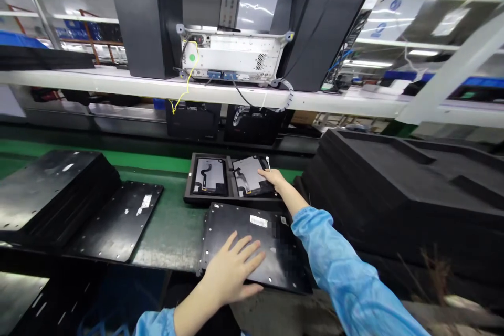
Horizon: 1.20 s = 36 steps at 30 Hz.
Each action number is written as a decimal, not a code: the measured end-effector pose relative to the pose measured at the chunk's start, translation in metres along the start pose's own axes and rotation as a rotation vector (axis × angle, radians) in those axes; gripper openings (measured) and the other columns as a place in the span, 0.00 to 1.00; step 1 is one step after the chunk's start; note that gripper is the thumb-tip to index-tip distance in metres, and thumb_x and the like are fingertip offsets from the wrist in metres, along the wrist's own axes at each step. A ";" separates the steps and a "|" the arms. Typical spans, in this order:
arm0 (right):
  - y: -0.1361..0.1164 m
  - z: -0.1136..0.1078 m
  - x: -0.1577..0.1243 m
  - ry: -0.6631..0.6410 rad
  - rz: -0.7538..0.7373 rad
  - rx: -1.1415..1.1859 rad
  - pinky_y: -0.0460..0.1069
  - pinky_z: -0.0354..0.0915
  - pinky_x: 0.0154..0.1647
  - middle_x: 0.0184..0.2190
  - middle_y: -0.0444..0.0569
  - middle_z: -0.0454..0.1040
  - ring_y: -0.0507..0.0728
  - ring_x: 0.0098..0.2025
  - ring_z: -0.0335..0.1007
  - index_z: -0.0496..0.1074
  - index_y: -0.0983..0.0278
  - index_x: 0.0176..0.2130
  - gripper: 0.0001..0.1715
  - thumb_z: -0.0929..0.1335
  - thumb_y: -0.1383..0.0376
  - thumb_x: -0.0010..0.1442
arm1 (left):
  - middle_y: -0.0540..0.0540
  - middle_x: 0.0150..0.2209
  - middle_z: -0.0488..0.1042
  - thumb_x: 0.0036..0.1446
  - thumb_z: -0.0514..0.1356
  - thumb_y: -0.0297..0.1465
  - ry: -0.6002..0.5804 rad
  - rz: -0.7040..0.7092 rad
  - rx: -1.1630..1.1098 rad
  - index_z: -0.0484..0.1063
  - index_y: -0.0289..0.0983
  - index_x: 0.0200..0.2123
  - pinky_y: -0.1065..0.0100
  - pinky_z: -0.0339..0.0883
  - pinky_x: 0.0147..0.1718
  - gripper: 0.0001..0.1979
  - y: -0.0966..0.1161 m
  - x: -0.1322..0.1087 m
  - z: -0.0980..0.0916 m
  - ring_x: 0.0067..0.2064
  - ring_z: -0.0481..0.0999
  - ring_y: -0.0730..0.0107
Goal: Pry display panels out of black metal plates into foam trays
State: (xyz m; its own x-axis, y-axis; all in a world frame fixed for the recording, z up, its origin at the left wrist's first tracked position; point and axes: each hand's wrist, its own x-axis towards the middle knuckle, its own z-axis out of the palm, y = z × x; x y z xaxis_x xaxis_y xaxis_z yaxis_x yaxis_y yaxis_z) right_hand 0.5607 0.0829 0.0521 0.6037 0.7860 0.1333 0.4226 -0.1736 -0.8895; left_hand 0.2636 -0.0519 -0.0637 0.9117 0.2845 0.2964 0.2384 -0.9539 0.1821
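My left hand [235, 269] lies with its fingers spread over the front of a black metal plate [236, 220], which has small holes and white labels. My right hand [275, 179] pinches the right edge of a flat display panel [250, 172] with a grey back and a ribbon cable. That panel sits slightly askew in the right compartment of a black foam tray [212, 200]. A second display panel [210, 174] lies in the left compartment. Beside my right fingers a small white-tipped piece [268, 159] sticks up; its kind is unclear.
Stacked black plates [51, 178] stand at the left, with another plate [118, 220] beside them. A tall pile of black foam trays [354, 189] fills the right. Above the green bench [169, 236], a shelf [149, 88] carries a white device [236, 55] with cables.
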 end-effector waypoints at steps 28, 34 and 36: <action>0.186 -0.107 -0.220 0.109 0.145 -0.032 0.55 0.76 0.42 0.58 0.59 0.82 0.64 0.48 0.80 0.76 0.62 0.63 0.38 0.65 0.39 0.70 | 0.50 0.82 0.54 0.76 0.53 0.51 0.478 -0.864 -0.934 0.55 0.51 0.80 0.46 0.47 0.80 0.35 -0.044 -0.090 0.051 0.83 0.49 0.51; 0.190 -0.099 -0.176 0.120 -0.063 -0.283 0.60 0.79 0.51 0.55 0.58 0.82 0.63 0.47 0.82 0.69 0.61 0.71 0.35 0.60 0.60 0.70 | 0.48 0.80 0.60 0.72 0.60 0.54 0.580 -0.925 -1.068 0.63 0.48 0.78 0.48 0.41 0.81 0.37 -0.041 -0.087 0.050 0.82 0.53 0.49; 0.183 -0.091 -0.161 0.177 -0.116 -0.417 0.63 0.78 0.56 0.54 0.59 0.81 0.65 0.50 0.82 0.71 0.62 0.70 0.34 0.58 0.63 0.70 | 0.48 0.79 0.62 0.72 0.60 0.53 0.570 -0.915 -1.079 0.64 0.48 0.77 0.48 0.41 0.81 0.36 -0.042 -0.088 0.049 0.81 0.55 0.49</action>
State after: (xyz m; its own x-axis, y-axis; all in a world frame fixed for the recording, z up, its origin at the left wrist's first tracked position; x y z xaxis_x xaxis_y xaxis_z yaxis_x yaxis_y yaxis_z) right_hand 0.6028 -0.1294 -0.0926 0.6268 0.7074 0.3266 0.7080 -0.3421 -0.6178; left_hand 0.1901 -0.0419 -0.1435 0.2843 0.9583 -0.0300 0.0506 0.0162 0.9986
